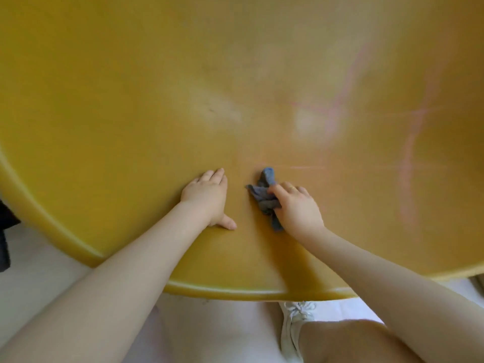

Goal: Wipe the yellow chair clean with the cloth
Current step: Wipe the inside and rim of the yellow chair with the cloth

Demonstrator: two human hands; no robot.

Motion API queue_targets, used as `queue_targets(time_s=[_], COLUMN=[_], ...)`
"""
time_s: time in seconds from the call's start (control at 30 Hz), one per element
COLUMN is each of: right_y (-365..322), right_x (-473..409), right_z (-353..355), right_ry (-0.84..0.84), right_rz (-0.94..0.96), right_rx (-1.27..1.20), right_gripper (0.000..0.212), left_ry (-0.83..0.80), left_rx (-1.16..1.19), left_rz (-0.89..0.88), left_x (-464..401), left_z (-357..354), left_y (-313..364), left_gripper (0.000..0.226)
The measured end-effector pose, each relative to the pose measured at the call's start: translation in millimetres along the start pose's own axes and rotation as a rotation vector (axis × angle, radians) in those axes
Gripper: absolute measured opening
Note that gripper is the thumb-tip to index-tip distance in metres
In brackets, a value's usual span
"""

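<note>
Mid-wipe: near the yellow chair's [131, 100] front edge, the right hand [298, 208] grips a bunched blue cloth [264, 195] while the flat, open left hand [207, 197] braces beside it. Pink streaks [408, 163] farther right likely come next.

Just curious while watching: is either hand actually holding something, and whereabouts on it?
The right hand grips the bunched blue-grey cloth around its middle, both ends sticking out. The left hand holds nothing.

Smooth, semi-glossy yellow chair [131, 100], probably plastic, faint pink chalky streaks toward 3 o'clock. Soft, crumpled grey-blue cloth [264, 197], matt weave.
</note>
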State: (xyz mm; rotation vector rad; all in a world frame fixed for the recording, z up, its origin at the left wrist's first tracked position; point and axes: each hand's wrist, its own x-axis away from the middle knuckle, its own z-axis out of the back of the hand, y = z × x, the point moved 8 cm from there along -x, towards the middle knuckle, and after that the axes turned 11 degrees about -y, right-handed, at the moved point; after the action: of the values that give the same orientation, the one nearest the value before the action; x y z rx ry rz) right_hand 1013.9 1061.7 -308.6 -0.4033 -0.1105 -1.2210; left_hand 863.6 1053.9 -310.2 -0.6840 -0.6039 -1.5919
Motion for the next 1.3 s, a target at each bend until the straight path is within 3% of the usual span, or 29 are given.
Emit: queue_targets(time_s=[0.07, 0.17, 0.33, 0.53, 0.7, 0.8, 1.07, 1.3], right_y=[-22.8, -33.2, -34.1, -35.3, -37.8, -27.8, -25.7, -10.2], right_x=[4.9, -11.7, -72.7, -123.3, -67.9, -38.3, -121.7, -120.1], right_z=[-7.7, -9.5, 7.6, 24.7, 3.8, -3.7, 24.9, 27.4], right_ry=[-0.053, -0.088, 0.045, 0.167, 0.090, 0.080, 0.149, 0.088], right_rz=[0.184, 0.253, 0.129, 0.021, 0.294, 0.362, 0.062, 0.050], right_rx=[-0.016, -0.040, -0.014, -0.069, -0.020, -0.030, -0.072, -0.086], right_gripper=[0.034, 0.031, 0.035, 0.038, 0.041, 0.043, 0.041, 0.043], left_ry=[0.006, 0.048, 0.159, 0.143, 0.170, 0.160, 0.170, 0.164], left_rx=[-0.009, -0.043, -0.078, -0.044, -0.030, -0.016, -0.015, -0.004], left_rz=[0.004, 0.072, 0.247, 0.154, 0.143, 0.133, 0.131, 0.134], left_x=[-1.3, -4.4, -11.0, -23.8, -24.7, -25.4, -28.0, -27.6], left_z=[2.0, 15.1, 39.4, 32.4, 30.0, 30.8, 29.1, 29.2], left_y=[0.0, -6.8, -34.4, -29.2, -29.0, -29.3, -29.4, -27.7], left_gripper=[0.109, 0.111, 0.125, 0.114, 0.113, 0.115, 0.115, 0.115])
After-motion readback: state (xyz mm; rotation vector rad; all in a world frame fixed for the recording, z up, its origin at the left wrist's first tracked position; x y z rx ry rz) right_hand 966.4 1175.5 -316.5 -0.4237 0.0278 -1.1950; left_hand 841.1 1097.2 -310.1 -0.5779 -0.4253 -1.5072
